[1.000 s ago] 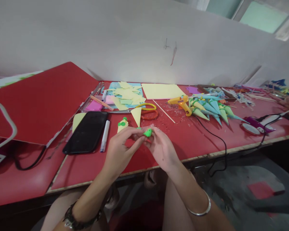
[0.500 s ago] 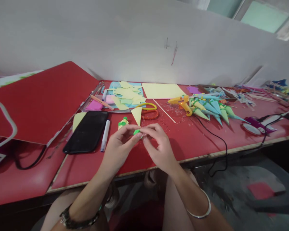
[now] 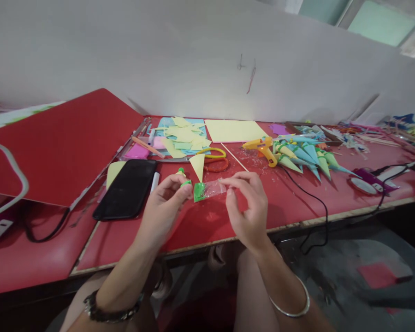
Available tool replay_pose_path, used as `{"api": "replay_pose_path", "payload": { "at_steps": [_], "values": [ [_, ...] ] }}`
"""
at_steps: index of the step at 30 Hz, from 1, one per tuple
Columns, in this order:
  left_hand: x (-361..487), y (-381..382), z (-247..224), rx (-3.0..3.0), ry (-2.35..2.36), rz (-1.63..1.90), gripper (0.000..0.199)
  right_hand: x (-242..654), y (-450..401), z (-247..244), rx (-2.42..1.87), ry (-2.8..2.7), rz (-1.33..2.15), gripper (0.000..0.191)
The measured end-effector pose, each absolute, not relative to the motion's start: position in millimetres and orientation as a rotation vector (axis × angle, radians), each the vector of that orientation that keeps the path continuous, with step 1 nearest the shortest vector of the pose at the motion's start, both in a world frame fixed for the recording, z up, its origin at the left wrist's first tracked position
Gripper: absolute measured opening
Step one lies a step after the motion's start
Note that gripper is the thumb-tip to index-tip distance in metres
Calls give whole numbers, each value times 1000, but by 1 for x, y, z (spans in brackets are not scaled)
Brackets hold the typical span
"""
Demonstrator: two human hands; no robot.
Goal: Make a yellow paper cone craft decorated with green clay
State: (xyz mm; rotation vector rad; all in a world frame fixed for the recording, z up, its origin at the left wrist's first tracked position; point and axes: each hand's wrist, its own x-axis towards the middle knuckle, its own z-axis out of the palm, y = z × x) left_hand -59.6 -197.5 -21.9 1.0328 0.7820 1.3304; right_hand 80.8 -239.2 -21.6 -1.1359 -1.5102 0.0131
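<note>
My left hand (image 3: 164,205) pinches a small green lump (image 3: 186,183) between thumb and fingertips. To its right lies a small clear bag (image 3: 210,188) with green material at its left end. My right hand (image 3: 249,205) is at the bag's right end, its fingers curved and apart; whether the fingertips still touch the plastic is hard to tell. Just beyond the bag is a pale yellow paper cone (image 3: 198,166), point toward me. A small yellow piece with green dots (image 3: 181,172) is partly hidden behind my left fingers.
A black phone (image 3: 126,189) and a white marker (image 3: 155,180) lie left. Scissors (image 3: 212,154), paper scraps (image 3: 183,133) and a yellow sheet (image 3: 233,131) lie farther back. Right are a yellow glue gun (image 3: 263,148), paper cones (image 3: 302,157) and a black cord (image 3: 314,196).
My hands have moved apart, the left one leftward with the green lump, the right one rightward. The clear bag now shows between them.
</note>
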Motion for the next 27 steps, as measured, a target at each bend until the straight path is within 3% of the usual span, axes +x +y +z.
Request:
{"api": "replay_pose_path", "payload": {
  "at_steps": [7, 14, 21, 27],
  "values": [
    [-61, -198, -27, 1322, 852, 1278, 20, 83, -241, -25, -1077, -1960, -124, 34],
    [-63, -207, -16, 1947, 948, 1301, 19, 76, -241, -25, -1173, -1973, -10, 34],
    [-65, -199, -29, 1324, 837, 1453, 28, 75, -243, -20, -1086, -1776, 266, 38],
    [-63, -206, -17, 1587, 1016, 1366, 20, 79, -242, -23, -1129, -1852, 132, 40]
  ]
}}
